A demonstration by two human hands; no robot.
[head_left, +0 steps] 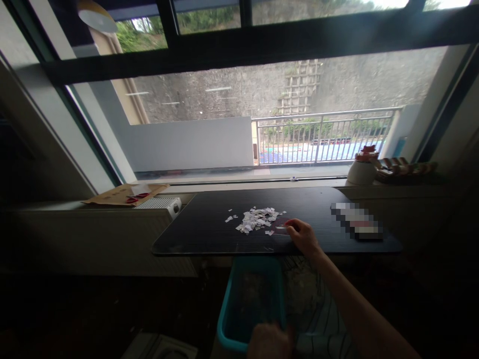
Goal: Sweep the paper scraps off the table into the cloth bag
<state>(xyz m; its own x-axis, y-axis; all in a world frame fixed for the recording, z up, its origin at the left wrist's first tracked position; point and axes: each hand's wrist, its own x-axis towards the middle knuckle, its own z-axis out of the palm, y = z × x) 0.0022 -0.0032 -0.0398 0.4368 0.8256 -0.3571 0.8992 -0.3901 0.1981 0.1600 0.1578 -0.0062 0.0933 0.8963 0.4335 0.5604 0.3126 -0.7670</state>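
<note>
A heap of small torn paper scraps (256,219) lies on a dark tabletop (194,234). My right hand (304,237) rests on the table just right of the heap, fingers curled around a small clear item with a red edge (281,228). Below the table's front edge, my left hand (270,341) grips the near rim of a teal plastic bin (250,304), which hangs under the edge in front of the scraps.
A blurred flat object (357,222) lies at the table's right end. On the sill stand a white pot (361,169) and a brown item (396,167). A cardboard envelope (125,194) and white device (159,203) sit left. A large window (239,99) fills the background.
</note>
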